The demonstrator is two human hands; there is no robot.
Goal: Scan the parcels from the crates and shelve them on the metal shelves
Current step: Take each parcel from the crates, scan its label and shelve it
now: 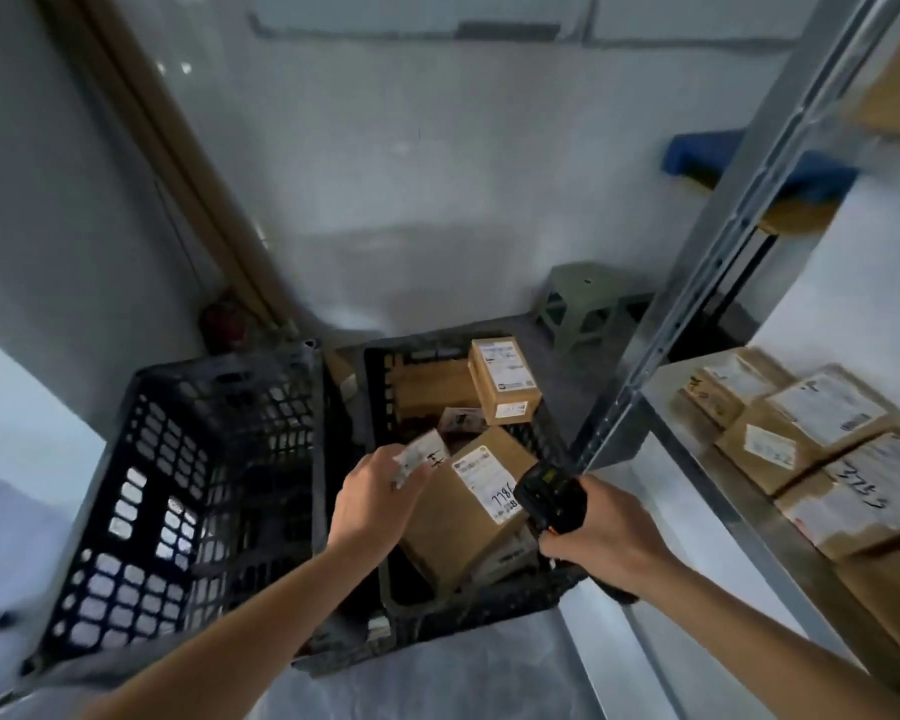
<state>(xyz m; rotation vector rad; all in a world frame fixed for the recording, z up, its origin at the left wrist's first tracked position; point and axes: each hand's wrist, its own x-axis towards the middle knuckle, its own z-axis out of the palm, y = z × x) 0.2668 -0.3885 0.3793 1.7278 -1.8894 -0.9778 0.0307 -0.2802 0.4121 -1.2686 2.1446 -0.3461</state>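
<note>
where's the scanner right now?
In the head view the scanner is in the right hand, low and right of centre, over the right crate, beside the large box and the shelf post.

Crates (188, 491): black perforated plastic, matt. Parcels (502, 379): brown cardboard, white paper labels. Shelf upright (723, 252): galvanised metal, dull sheen.

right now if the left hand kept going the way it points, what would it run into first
Probably the cardboard parcel with the handwritten label, lying just beyond the left hand in the right-hand crate. The hand already holds a small white packet, which would likely touch first. Depth is hard to judge from this view.
</note>
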